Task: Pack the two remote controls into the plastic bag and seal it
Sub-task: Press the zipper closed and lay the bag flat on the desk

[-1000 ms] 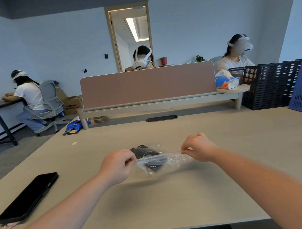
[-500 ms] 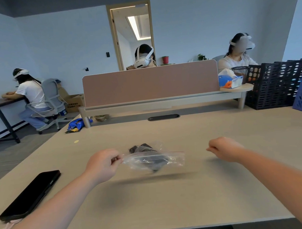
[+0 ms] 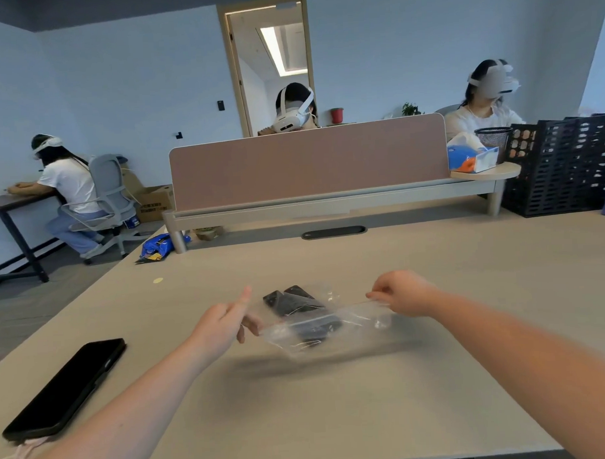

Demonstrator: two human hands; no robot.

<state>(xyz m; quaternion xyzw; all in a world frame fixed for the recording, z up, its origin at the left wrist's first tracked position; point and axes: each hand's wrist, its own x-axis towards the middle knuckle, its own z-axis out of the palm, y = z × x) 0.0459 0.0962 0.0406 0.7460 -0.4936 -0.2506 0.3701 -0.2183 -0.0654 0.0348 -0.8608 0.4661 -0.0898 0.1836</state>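
A clear plastic bag [image 3: 352, 322] hangs just above the beige table [image 3: 334, 400] between my two hands. Two black remote controls [image 3: 293, 303] show through the plastic, lying side by side inside it. My left hand [image 3: 222, 326] pinches the bag's left end, with one finger sticking up. My right hand [image 3: 403, 296] pinches the bag's right end at the top strip. The strip is stretched taut between the hands. Whether the seal is closed cannot be told.
A black phone [image 3: 65, 388] lies at the table's near left. A pink divider screen [image 3: 309, 164] stands across the back, with a tissue box [image 3: 473, 158] and black crates [image 3: 566, 165] at the right. Three people with headsets sit beyond.
My right hand had let go and drawn away to the right; it has come back and taken the bag's right end again. The bag is lifted and stretched between both hands.
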